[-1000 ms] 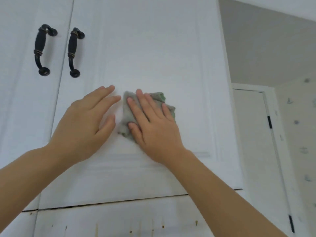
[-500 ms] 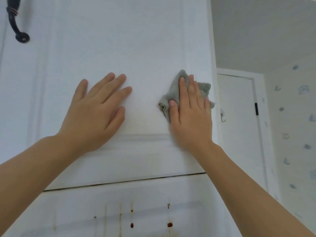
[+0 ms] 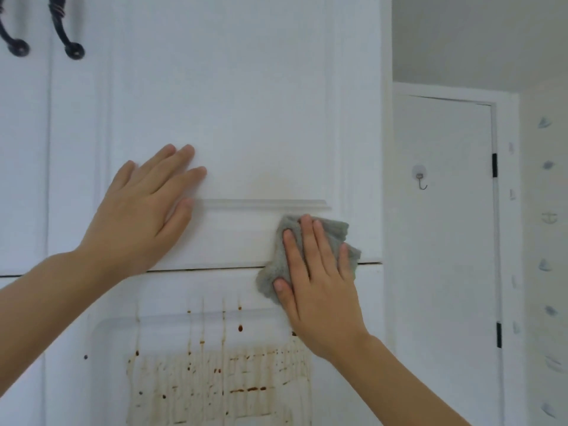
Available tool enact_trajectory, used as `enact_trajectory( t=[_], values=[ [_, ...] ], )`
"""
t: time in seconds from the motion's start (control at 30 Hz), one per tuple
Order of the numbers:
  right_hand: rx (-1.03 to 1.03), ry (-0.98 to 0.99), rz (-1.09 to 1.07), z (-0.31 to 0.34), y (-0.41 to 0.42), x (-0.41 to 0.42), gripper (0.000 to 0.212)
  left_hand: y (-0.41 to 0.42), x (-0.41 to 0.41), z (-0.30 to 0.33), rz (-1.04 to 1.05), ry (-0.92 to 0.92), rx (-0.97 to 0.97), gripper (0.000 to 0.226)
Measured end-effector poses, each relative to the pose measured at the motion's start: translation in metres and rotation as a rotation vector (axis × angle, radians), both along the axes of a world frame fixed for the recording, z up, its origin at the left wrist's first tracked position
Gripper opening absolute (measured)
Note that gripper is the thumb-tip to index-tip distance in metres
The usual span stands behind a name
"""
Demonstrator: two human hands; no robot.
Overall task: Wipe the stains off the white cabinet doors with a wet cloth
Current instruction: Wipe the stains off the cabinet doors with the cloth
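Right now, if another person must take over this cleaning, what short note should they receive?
Left hand: open, flat on the upper cabinet door, holding nothing.
Right hand: fingers straight, pressing the grey cloth on the seam between the upper door and the lower door, near their right edge.
Done: the upper door looks almost clean; only a faint yellowish mark shows above the moulding.
Left: the lower door carries many brown drips and smears in its panel, not wiped yet. Continue downward with the cloth.
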State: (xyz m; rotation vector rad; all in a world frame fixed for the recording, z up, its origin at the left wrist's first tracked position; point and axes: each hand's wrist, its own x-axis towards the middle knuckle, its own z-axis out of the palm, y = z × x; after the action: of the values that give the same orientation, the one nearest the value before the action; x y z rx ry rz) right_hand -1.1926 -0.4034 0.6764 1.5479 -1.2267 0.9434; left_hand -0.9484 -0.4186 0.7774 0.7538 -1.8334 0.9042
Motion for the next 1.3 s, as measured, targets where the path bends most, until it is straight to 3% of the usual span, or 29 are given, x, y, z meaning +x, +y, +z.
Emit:
enact_trajectory(
  t=[0.13, 0.23, 0.4, 0.53, 0.63, 0.8, 1.3],
  values=[
    [0.055, 0.148, 0.024, 0.0, 0.002, 0.0, 0.057, 0.007, -0.013, -0.015, 0.016, -0.015, 0.044, 0.051],
    [0.083, 0.141, 0.013, -0.008, 0.008, -0.034, 0.056, 0.013, -0.036, -0.018, -0.004, -0.014, 0.056, 0.051],
    [0.092, -0.106, 0.017, -0.031, 0.014, -0.079, 0.06, 0.018, -0.07, -0.03, -0.047, -0.025, 0.082, 0.052],
    [0.132, -0.434, 0.186, -0.045, 0.017, -0.073, 0.062, 0.017, -0.077, -0.035, -0.062, -0.044, 0.092, 0.051],
    [0.104, -0.519, 0.188, -0.052, 0.017, -0.063, 0.062, 0.014, -0.068, -0.034, -0.07, -0.037, 0.096, 0.052],
    [0.037, -0.341, 0.023, -0.051, 0.012, -0.043, 0.059, 0.009, -0.047, -0.031, -0.081, -0.011, 0.093, 0.052],
    [0.075, 0.165, 0.128, -0.022, -0.012, 0.145, 0.055, 0.013, 0.091, -0.029, -0.002, 0.114, 0.084, 0.05]
  ],
)
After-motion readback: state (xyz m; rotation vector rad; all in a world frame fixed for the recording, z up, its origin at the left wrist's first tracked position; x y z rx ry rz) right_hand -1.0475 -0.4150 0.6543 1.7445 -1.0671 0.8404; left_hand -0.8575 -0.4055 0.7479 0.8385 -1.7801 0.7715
